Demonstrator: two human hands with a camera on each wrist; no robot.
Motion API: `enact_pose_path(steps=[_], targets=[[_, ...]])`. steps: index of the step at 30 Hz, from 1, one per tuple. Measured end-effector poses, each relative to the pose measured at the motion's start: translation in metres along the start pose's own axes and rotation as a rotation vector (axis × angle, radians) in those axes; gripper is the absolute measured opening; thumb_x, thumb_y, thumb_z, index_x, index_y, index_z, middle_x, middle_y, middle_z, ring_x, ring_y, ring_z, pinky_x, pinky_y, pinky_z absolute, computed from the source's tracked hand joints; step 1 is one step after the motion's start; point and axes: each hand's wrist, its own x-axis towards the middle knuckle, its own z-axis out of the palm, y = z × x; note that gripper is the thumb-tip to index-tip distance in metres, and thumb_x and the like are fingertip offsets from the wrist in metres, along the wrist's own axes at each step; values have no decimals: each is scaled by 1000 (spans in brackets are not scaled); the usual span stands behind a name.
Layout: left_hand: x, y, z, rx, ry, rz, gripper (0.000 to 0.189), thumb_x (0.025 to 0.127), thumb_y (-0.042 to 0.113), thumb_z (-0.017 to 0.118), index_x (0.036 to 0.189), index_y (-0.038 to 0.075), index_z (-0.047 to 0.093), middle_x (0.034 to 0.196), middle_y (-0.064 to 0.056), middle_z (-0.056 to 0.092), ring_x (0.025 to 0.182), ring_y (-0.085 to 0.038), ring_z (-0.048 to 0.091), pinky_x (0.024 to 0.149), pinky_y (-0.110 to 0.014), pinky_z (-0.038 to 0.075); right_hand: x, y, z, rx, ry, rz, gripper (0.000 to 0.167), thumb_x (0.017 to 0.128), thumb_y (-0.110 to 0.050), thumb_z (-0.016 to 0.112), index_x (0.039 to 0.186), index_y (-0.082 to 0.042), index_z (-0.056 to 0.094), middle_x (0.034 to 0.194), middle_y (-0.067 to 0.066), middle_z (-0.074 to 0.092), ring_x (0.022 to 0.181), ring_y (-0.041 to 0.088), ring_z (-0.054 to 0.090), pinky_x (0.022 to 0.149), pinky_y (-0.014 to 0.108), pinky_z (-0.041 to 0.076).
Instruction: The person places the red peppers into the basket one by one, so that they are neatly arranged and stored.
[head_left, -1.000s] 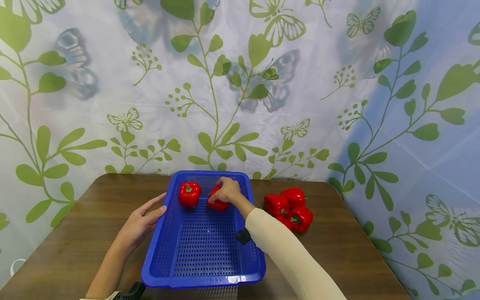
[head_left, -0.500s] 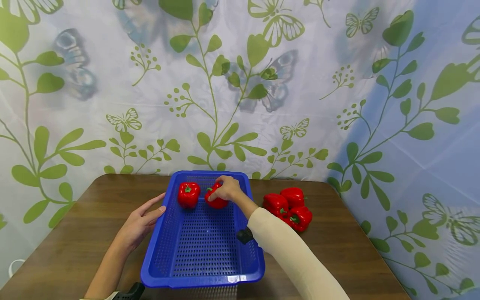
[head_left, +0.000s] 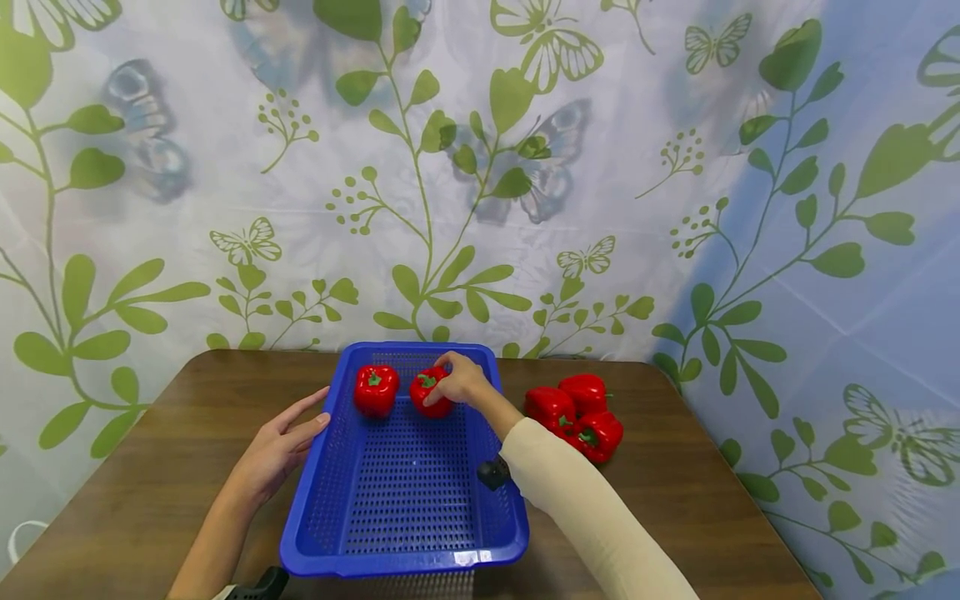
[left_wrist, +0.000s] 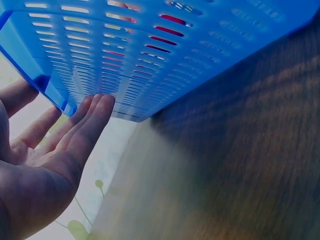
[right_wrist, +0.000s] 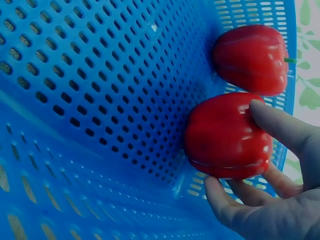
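A blue plastic basket (head_left: pixel 405 562) with slotted walls and floor stands on the table. My right hand (head_left: pixel 463 382) reaches over its right side and holds a red bell pepper (right_wrist: pixel 227 137) at the far end, thumb on one side and fingers on the other. That pepper now sits upright, green stem up. Beside it on the left is another red bell pepper (head_left: pixel 376 391), also stem up. Along the basket's left rim my left hand (head_left: pixel 281 446) rests with fingers extended; the left wrist view shows its fingertips (left_wrist: pixel 105 102) against the slotted outer wall.
Several red bell peppers (head_left: pixel 585 392) lie in a cluster on the brown wooden table (head_left: pixel 660 500), right of the basket. Behind the table hangs a curtain (head_left: pixel 450 208) printed with leaves and butterflies. A white loop (head_left: pixel 26 527) shows at the lower left.
The right hand has turned the pepper from lying tilted to stem up, and shifted it slightly left toward the other one. The left hand has stayed at the rim.
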Motion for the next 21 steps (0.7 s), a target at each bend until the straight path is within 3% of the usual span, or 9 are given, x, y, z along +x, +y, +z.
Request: enact_pose_path(steps=[10, 21], targets=[[-1, 0, 1, -7, -2, -2, 62, 106, 25, 55, 160, 11, 29, 119, -3, 74, 104, -21, 74, 89, -30, 60, -3, 9, -8, 228, -80, 50, 69, 70, 3, 87, 132, -7, 58, 143, 20, 51, 121, 37, 61, 91, 44, 59], [0, -3, 0, 0, 6, 1, 61, 106, 26, 56, 160, 13, 31, 122, -2, 73, 106, -20, 74, 89, -32, 60, -7, 8, -13, 165, -108, 70, 67, 69, 7, 84, 128, -9, 57, 138, 20, 54, 120, 38, 61, 91, 49, 59]])
